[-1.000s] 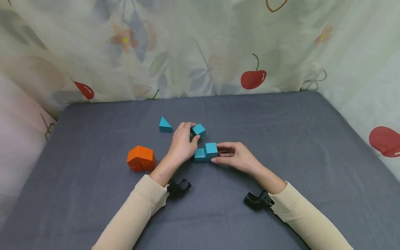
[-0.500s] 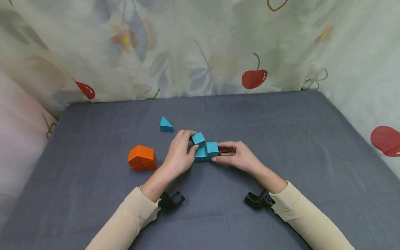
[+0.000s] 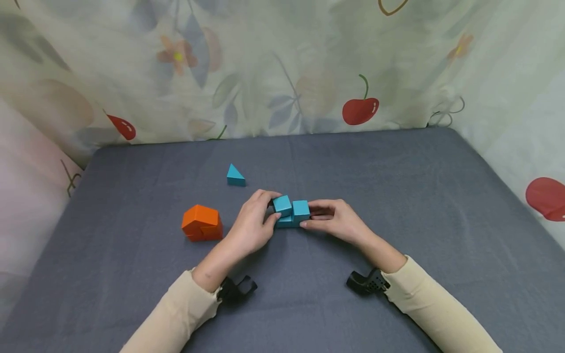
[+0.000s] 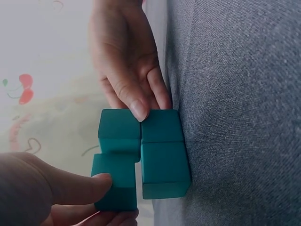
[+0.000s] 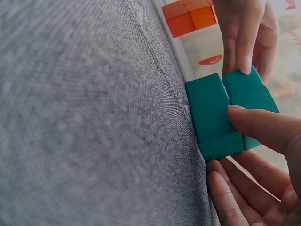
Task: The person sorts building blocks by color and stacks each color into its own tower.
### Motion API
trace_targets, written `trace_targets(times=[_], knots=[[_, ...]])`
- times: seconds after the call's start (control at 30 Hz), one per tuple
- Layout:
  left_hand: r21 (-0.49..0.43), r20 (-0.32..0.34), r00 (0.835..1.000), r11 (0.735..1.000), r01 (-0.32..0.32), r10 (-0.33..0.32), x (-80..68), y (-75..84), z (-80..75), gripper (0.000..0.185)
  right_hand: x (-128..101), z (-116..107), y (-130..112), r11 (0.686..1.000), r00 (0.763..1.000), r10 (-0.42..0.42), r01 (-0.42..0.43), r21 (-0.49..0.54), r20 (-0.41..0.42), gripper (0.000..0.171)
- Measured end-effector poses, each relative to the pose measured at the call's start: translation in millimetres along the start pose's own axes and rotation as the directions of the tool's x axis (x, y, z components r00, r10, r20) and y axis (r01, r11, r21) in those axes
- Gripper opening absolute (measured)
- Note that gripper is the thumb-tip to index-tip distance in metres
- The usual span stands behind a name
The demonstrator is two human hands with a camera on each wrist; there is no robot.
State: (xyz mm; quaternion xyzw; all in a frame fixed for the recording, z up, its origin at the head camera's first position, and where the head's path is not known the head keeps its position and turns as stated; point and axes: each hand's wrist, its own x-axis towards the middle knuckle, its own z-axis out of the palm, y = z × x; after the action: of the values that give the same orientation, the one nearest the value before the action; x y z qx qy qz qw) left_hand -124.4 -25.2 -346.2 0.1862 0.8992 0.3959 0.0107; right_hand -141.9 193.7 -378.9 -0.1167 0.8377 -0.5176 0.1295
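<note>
In the head view, my left hand (image 3: 250, 226) pinches a teal cube (image 3: 282, 205) between thumb and fingers. The left wrist view shows that cube (image 4: 115, 186) over one end of a lower teal row (image 4: 164, 165), a narrow gap between them. Another teal cube (image 3: 301, 210) sits on the row's right end, beside the pinched one. My right hand (image 3: 334, 220) holds this right end, its thumb across the seam between upper cube and row in the right wrist view. Fingers hide parts of the blocks' far sides.
An orange block shape (image 3: 202, 223) made of fitted pieces stands left of my left hand. Farther back lies a teal triangular block (image 3: 236, 175). Grey cloth (image 3: 397, 171) covers the table, and a patterned curtain (image 3: 265, 73) hangs along its back edge.
My left hand has brought its teal cube nearer and down, from behind the row to over its left end. The right hand stays at the right end.
</note>
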Motion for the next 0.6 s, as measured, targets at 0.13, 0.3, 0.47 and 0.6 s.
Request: trace_targets(times=[0.13,0.3,0.47,0.6], knots=[[0.013,0.027,1.000,1.000,-0.012,0.012,-1.4,0.8,-2.2,0.036,-0.8,-0.6,-0.9,1.000,1.000,-0.011,0.011,0.008,0.004,0.048],[0.022,0.057,0.998,0.999,-0.035,0.033,-2.4,0.6,-3.6,0.037,-1.0,-0.9,-0.7,1.000,1.000,-0.020,0.020,0.010,0.004,0.047],[0.025,0.087,0.996,0.999,-0.037,0.035,-2.4,0.3,-5.2,0.037,-0.8,-0.8,-0.2,1.000,1.000,-0.017,0.017,0.012,0.005,0.048],[0.030,0.109,0.994,0.999,-0.021,0.018,-1.6,1.2,-6.2,0.037,-0.8,-1.0,-0.1,1.000,1.000,-0.001,0.001,0.011,0.006,0.049]])
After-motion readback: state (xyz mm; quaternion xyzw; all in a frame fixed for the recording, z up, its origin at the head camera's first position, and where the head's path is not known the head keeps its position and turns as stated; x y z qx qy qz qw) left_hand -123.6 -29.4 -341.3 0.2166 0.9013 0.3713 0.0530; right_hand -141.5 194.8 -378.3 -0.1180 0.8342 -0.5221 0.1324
